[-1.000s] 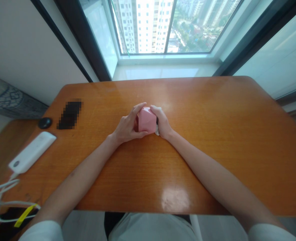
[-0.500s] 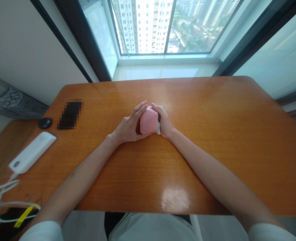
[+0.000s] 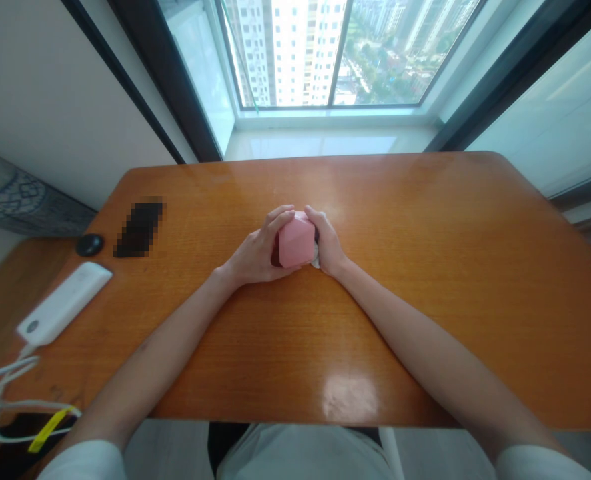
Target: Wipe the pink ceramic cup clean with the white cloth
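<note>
A small pink faceted block-like object is between my two hands, above the middle of the table. My left hand wraps round its left side, with the fingertips over the top edge and the thumb low in front. A dark gap shows between that palm and the object. At the opposite side, my right hand is closed round a crumpled white cloth or tissue, which presses against the pink object. Most of the white piece is hidden by the fingers, and something dark shows beside it.
On the brown wooden table, a white power strip with a white cable lies at the left. Near it are a round black object and a pixelated dark patch. A window stands beyond the far edge.
My left fingers have come down slightly at the top of the pink object. The right hand and the object have shifted only a little; both holds are the same.
</note>
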{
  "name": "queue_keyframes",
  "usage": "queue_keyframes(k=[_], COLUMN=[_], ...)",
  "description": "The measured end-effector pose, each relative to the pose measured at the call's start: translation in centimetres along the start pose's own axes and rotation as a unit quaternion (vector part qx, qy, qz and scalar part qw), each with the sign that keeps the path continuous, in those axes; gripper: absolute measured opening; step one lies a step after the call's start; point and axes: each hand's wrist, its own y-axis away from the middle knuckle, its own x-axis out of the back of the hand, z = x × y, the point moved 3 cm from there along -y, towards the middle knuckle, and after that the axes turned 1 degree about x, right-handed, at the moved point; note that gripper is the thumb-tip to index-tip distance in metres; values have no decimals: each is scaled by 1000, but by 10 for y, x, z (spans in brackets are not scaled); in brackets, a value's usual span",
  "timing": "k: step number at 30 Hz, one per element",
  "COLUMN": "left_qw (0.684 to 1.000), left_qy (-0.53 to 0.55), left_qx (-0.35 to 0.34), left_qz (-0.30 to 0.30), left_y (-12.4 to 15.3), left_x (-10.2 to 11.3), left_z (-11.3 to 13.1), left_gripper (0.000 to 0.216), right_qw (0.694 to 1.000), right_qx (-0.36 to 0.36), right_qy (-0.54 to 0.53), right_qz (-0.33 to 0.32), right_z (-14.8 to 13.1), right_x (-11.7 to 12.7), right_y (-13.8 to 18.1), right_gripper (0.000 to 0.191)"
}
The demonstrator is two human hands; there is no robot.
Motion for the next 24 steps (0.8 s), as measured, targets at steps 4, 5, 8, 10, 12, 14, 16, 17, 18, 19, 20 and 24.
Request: queue_keyframes(k=[4,5,8,10,12,14,16,17,18,19,20,24], left_qw=[1000,999,998,996,993,991,990,988,987,985,984,980], left_qy=[-28,-35,-55,-70,-80,-79,-65,-55,-44,-35,-29,-33], left_qx=[11,18,42,61,81,103,127,141,154,167,177,198], left_qz=[-2,-3,-8,-14,-15,-15,-14,-13,-11,-10,-10,-20], left_y=[0,0,0,0,0,0,-2,-2,-3,-4,-5,-7], left_x=[4,5,8,8,9,9,8,8,8,8,8,8], left_z=[1,1,2,2,2,3,4,5,5,5,5,5], left_gripper=[120,120,122,123,125,127,129,128,126,123,119,114], right_qw=[1000,1000,1000,1000,1000,1000,1000,1000,1000,999,999,999], right_qx=[-2,-2,1,6,7,3,-5,-5,-3,2,8,22], right_qy=[-10,-11,-9,-5,-2,4,15,20,25,29,31,36], right_qz=[-8,-8,-4,-5,-2,6,13,14,15,16,16,15], right_z=[0,-1,-2,-3,-2,0,3,4,5,5,5,2], right_x=[-1,-2,-3,-4,-4,-2,0,1,1,1,1,-1], right_y=[-1,-1,-1,0,1,2,3,3,3,3,3,2], right_gripper=[65,66,68,68,67,66,65,64,64,64,64,62])
